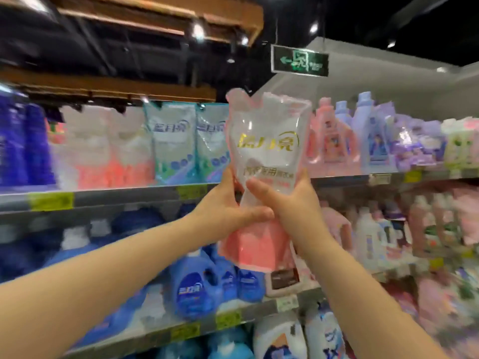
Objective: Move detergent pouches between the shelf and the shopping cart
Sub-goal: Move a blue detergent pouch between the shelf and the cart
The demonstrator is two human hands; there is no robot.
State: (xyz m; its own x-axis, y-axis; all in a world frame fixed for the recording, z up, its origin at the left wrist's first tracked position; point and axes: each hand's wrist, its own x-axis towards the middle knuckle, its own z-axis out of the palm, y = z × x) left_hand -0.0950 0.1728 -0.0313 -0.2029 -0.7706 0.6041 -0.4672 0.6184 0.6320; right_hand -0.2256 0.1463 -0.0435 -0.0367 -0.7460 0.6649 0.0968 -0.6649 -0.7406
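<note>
Supermarket laundry aisle, dim ceiling with a green exit sign (pixel 299 60) hanging overhead, racks packed with detergent all along. The person has a white-and-pink detergent pouch (pixel 268 141) upright in mid air in front of the upper shelf (pixel 124 196). From the camera it sits between the teal pouches (pixel 176 143) and the pink bottles (pixel 329 141). It rests on nothing, the hands carry all of it. Shopping cart isn't in view.

Grip: left hand (pixel 225 206) and right hand (pixel 293 203) are both wrapped round the pouch's middle, thumbs crossing over the front, fingers curled behind. The bag is pinched into a narrow waist there, so it's clearly soft film and not anything rigid. The top part bulges and its upper edge looks crumpled, and the pink bottom hangs below the hands.

Handling guess: probably hefty for its size if it's full of liquid, and the contents will likely shift away from wherever it gets squeezed. Glossy plastic, so likely slippery too. The sealed edges and the base should be the firmest bits, so one hand under the bottom and one higher up would likely be steadier than a mid squeeze. Crushing it near the top seal seems risky.

Matching pouches (pixel 103 151) stand in a row further left on that shelf, pretty blurry though
</note>
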